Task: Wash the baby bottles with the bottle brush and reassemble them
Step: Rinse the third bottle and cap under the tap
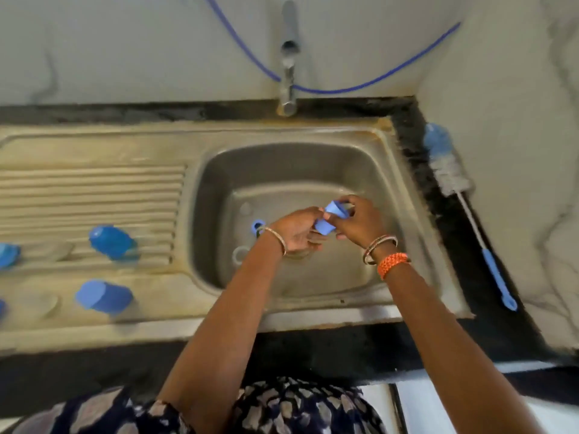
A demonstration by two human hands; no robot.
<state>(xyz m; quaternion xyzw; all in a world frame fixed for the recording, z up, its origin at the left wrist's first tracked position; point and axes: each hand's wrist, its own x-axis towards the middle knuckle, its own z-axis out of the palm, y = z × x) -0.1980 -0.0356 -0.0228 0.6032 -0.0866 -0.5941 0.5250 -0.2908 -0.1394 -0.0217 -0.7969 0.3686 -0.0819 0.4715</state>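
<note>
Left grip [297,230], right grip [357,222] both clasp blue cap [327,222] over sink [407,189].

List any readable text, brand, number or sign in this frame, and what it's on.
None readable.
Blue cap held in both hands: no print visible, blurred.
Bottles on the drainboard: any volume marks too blurred to read.
Bottle brush, tap: no markings visible.
</note>
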